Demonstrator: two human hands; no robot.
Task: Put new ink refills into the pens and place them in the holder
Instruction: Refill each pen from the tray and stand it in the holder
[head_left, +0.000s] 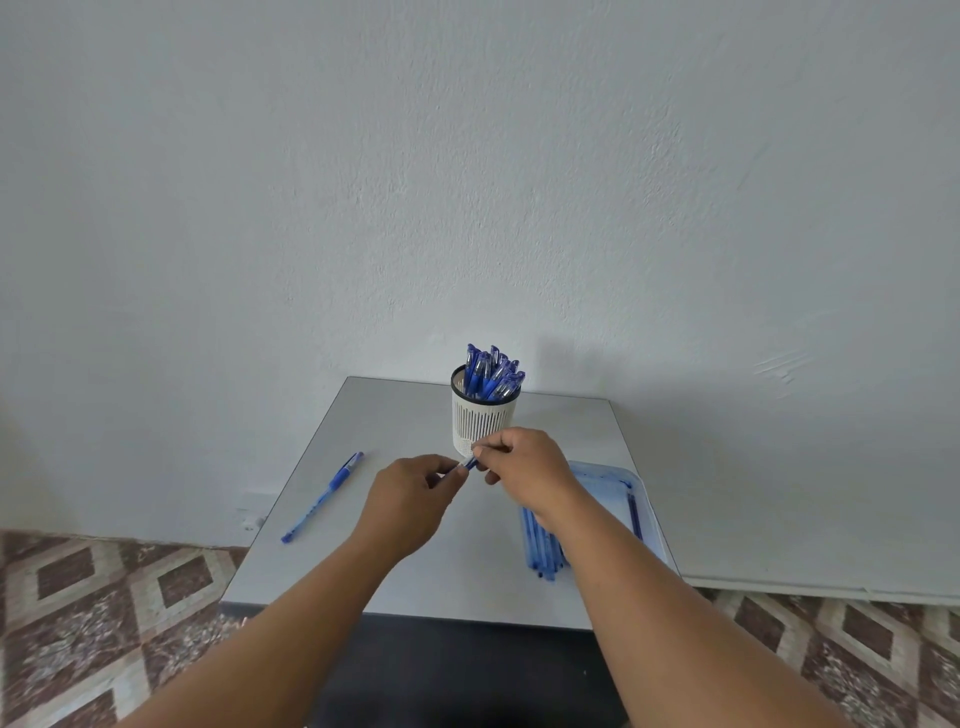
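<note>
Blue plastic marks everything to handle: a capped loose pen (323, 496) lies left of centre on the grey table (395, 415). At centre, the left hand (410, 501) and right hand (524, 467) each pinch an end of a small blue pen piece (469, 463), fingers curled, just before the white holder (484, 415) full of pens. Likely a joining or twisting step: keep both parts in line and turn gently. Refills (540, 545) lie in the tray (644, 499), lower right.
</note>
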